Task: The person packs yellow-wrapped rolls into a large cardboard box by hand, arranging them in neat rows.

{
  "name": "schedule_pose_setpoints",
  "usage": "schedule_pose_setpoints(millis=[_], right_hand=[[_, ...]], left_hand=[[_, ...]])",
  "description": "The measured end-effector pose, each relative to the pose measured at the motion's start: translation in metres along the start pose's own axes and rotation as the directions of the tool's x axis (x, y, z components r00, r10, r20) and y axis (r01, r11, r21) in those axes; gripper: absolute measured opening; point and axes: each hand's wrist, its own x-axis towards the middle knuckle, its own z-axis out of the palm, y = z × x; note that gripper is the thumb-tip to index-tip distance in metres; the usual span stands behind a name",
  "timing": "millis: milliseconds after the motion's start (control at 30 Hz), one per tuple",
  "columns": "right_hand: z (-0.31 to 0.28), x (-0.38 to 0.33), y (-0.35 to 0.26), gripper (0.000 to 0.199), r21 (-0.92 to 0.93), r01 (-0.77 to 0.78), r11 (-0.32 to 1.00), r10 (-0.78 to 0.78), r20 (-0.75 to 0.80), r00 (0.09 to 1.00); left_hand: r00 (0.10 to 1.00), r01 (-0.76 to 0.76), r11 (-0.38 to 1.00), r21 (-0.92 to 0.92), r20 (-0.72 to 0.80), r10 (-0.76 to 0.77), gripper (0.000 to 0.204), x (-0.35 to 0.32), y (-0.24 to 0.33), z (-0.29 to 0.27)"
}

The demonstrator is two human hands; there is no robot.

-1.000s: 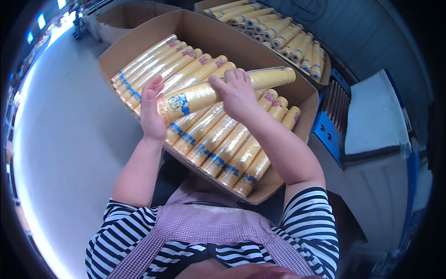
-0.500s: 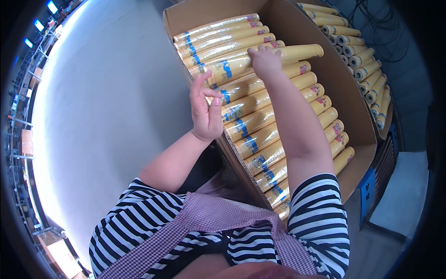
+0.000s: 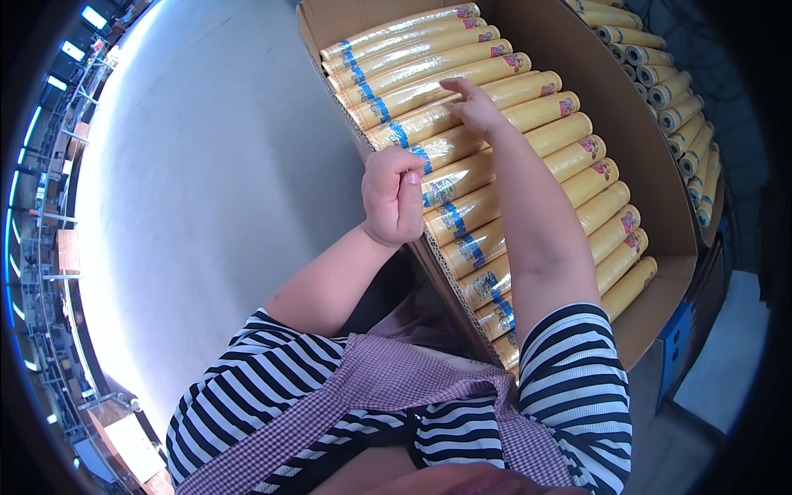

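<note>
A long row of yellow rolls (image 3: 462, 147), wrapped in shiny clear film with blue print near one end and a pink picture near the other, lies side by side in an open cardboard box (image 3: 615, 111). My right hand (image 3: 476, 111) rests over the rolls in the upper part of the row, index finger stretched out and the other fingers loosely bent. It grips no roll. At the box's left edge, my left hand (image 3: 394, 196) is curled into a loose fist beside the roll ends, with nothing visible in it.
Behind the box on the right, more yellow rolls (image 3: 660, 74) are stacked with their hollow ends showing. A blue panel (image 3: 674, 348) stands near the box's lower right corner. Pale grey floor (image 3: 206, 165) stretches to the left, with benches and equipment along the far left rim.
The roll that lay askew on top under my right hand now lies level in the row. My left fingers, stretched out before, have curled in. The view has shifted slightly.
</note>
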Motion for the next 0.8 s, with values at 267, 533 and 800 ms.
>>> schedule_pose_setpoints(millis=[267,533,800], right_hand=[[-0.085,-0.159,-0.016,0.05,-0.368,-0.049,0.929,0.068,0.04,0.997],[-0.097,-0.456,-0.061,0.059,-0.357,-0.347,0.867,0.375,0.009,0.927],[-0.059,-0.503,-0.047,0.057,-0.274,-0.469,0.84,0.281,-0.52,0.807]], left_hand=[[0.986,-0.072,0.969,0.234,0.166,0.033,0.015,0.014,0.008,-0.006],[0.878,-0.086,0.837,0.541,0.438,-0.193,0.017,0.029,0.019,-0.008],[0.301,-0.288,0.488,0.824,0.561,-0.771,0.041,0.067,0.046,0.014]])
